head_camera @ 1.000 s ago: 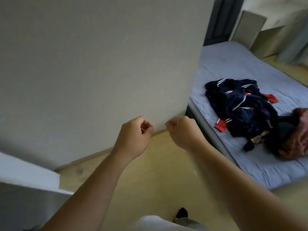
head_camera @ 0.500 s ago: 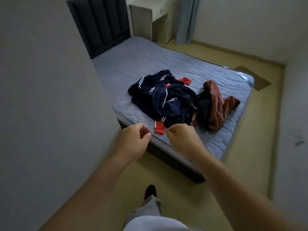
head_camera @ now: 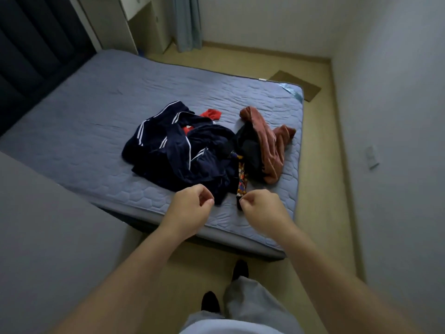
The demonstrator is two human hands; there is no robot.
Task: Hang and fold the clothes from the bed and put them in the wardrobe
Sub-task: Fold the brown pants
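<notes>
Two hands, left hand (head_camera: 190, 209) and right hand (head_camera: 262, 209), are held clenched, empty, over the near edge of the bed (head_camera: 72, 131). Just beyond, the clothes (head_camera: 183, 157) are heaped; one garment is best lifted singly, shaken free.

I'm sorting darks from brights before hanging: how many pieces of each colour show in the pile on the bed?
navy striped clothing: 1
red piece: 1
rust-brown garment: 1
black garment: 1
patterned strip: 1
Total: 5; tangled, so approximate.
</notes>
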